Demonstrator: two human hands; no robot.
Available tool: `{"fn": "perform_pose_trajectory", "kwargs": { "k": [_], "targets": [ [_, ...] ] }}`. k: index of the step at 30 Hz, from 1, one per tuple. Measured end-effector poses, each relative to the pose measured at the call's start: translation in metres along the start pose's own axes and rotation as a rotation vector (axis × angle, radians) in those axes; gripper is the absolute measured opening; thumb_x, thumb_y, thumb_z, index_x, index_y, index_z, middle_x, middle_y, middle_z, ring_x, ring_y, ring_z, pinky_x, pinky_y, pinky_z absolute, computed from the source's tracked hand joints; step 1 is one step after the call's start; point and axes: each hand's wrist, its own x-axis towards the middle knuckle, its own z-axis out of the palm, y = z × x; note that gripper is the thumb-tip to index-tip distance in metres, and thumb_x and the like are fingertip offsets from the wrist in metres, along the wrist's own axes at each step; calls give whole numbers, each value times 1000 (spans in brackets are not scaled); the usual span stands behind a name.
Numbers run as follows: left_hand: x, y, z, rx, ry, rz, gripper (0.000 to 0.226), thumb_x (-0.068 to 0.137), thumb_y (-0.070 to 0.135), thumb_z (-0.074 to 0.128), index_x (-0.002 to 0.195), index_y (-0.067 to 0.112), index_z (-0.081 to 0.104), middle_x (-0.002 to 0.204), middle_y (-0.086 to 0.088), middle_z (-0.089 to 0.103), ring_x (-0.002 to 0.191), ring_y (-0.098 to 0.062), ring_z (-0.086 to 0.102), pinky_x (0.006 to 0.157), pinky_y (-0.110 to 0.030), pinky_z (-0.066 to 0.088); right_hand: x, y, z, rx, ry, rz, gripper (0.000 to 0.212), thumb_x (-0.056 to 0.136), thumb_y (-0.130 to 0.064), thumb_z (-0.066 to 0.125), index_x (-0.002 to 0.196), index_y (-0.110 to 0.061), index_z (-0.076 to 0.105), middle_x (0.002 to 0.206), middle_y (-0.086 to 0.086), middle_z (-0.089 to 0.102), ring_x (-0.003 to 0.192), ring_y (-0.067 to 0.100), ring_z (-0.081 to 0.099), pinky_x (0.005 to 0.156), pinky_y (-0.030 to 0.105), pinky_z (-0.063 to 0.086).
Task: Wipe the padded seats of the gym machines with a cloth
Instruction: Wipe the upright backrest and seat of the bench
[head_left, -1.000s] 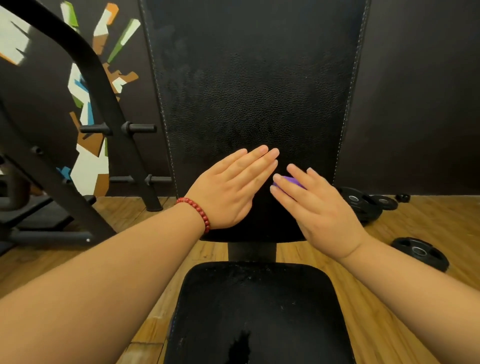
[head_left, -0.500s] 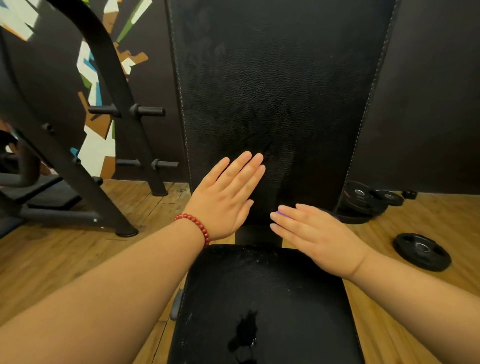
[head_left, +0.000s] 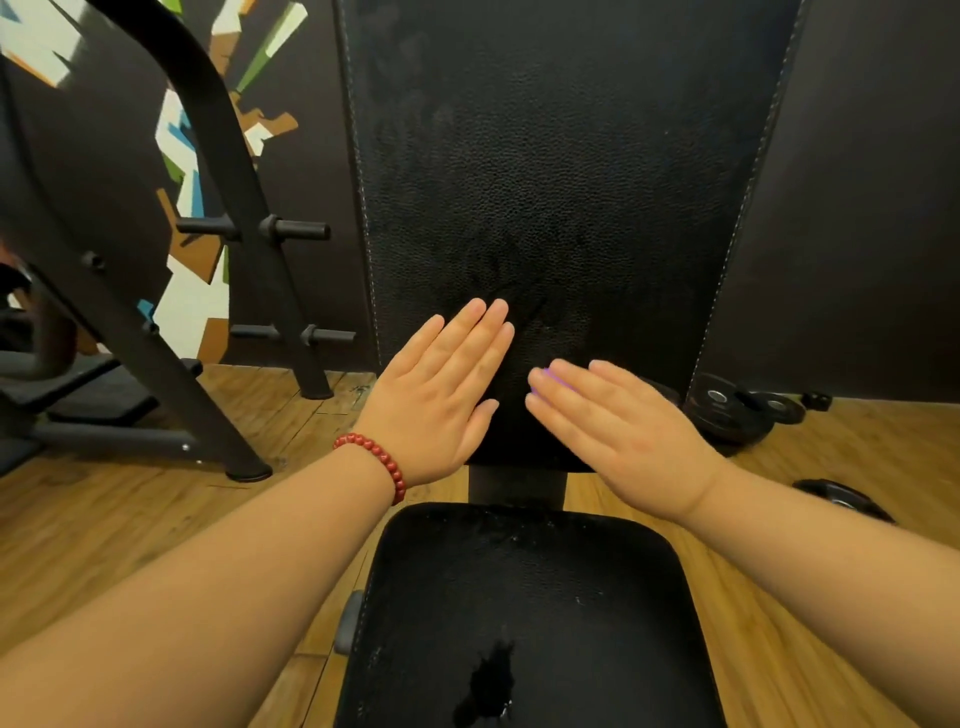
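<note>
Black weight plates (head_left: 723, 413) right of backrest (head_left: 561, 156)

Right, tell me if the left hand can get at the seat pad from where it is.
Probably yes. The left hand lies flat on the lower backrest, holding nothing, and the seat pad sits just below it with nothing lying between.

Mostly hidden purple cloth (head_left: 549, 372) lies against the black back pad (head_left: 561, 182), above the seat (head_left: 524, 582).
</note>
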Motion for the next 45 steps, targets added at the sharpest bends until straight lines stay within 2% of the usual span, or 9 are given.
{"fn": "perform_pose_trajectory", "kwargs": {
  "k": [4, 9, 16, 21, 25, 27, 33, 40, 45],
  "targets": [
    [-1, 3, 9, 29, -8, -21, 69, 97, 36, 32, 152, 5, 6, 159, -12, 8, 149, -23, -7, 122, -40, 1, 19, 23, -17, 13, -51, -186, 37, 104, -8, 36, 139, -2, 47, 143, 14, 50, 131, 30, 49, 110, 43, 39],
    [-2, 3, 10, 34, -1, -22, 70, 97, 36, 31, 153, 5, 3, 160, -11, 7, 149, -23, -7, 122, -40, 0, 32, 21, -12, 15, 59, -5, 37, 103, -6, 38, 138, 1, 45, 142, 19, 48, 133, 34, 45, 111, 45, 36],
    [-2, 4, 8, 36, -1, -19, 71, 97, 36, 32, 153, 5, 2, 159, -12, 7, 149, -23, -9, 122, -40, -1, 30, 26, -21, 50, -60, -184, 36, 101, -7, 40, 133, 1, 54, 139, 16, 53, 129, 31, 50, 107, 46, 42],
    [-2, 4, 8, 34, -4, -24, 69, 97, 36, 31, 153, 6, 4, 159, -12, 7, 149, -22, -8, 121, -40, 0, 38, 17, -18, 42, 39, -55, 36, 103, -7, 36, 130, 4, 56, 135, 20, 56, 127, 35, 52, 108, 46, 40],
    [-3, 1, 5, 25, -29, -9, 69, 97, 36, 29, 152, 6, 2, 160, -11, 5, 148, -22, -11, 121, -39, -2, 5, -15, 0, 116, -155, -239, 40, 103, -8, 29, 128, -2, 60, 135, 13, 58, 126, 28, 55, 108, 44, 42],
    [-3, 1, 5, 30, -34, -6, 70, 97, 36, 28, 153, 6, -1, 160, -12, 5, 148, -22, -11, 121, -39, -3, 5, -11, -1, 104, -181, -299, 43, 104, -8, 26, 128, -3, 60, 135, 12, 58, 127, 27, 54, 110, 41, 39],
    [-3, 2, 6, 30, -20, -9, 68, 97, 35, 30, 152, 5, 3, 159, -12, 6, 148, -23, -10, 121, -40, -1, 38, 11, -15, 67, 34, -50, 35, 103, -8, 35, 128, 3, 59, 133, 18, 57, 127, 34, 52, 108, 46, 40],
    [-4, 1, 5, 16, -38, 2, 68, 98, 35, 29, 153, 5, 2, 160, -12, 7, 148, -23, -7, 121, -40, -1, 11, -8, -4, 91, -117, -250, 36, 100, -7, 39, 128, -2, 60, 136, 11, 57, 128, 27, 52, 110, 42, 38],
    [-4, 2, 2, 13, -57, -11, 67, 98, 35, 29, 152, 5, 4, 160, -12, 6, 148, -23, -8, 121, -39, -1, 21, 4, -12, 98, -36, -115, 36, 103, -7, 36, 131, 0, 56, 137, 15, 55, 130, 31, 50, 109, 44, 39]
  ]
}}
